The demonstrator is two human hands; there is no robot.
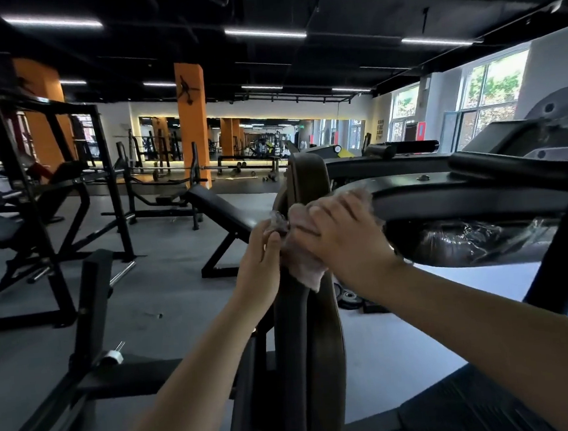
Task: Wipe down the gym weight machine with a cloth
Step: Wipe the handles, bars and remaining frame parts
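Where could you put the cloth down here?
Bare spots: the black frame top right of the right hand, and grey floor between the bench and the machine. The pad where both hands meet is crowded.

Both arms reach forward, left grip (261,251) curled, right grip (342,234) pressing palm-down (fingers blurred).
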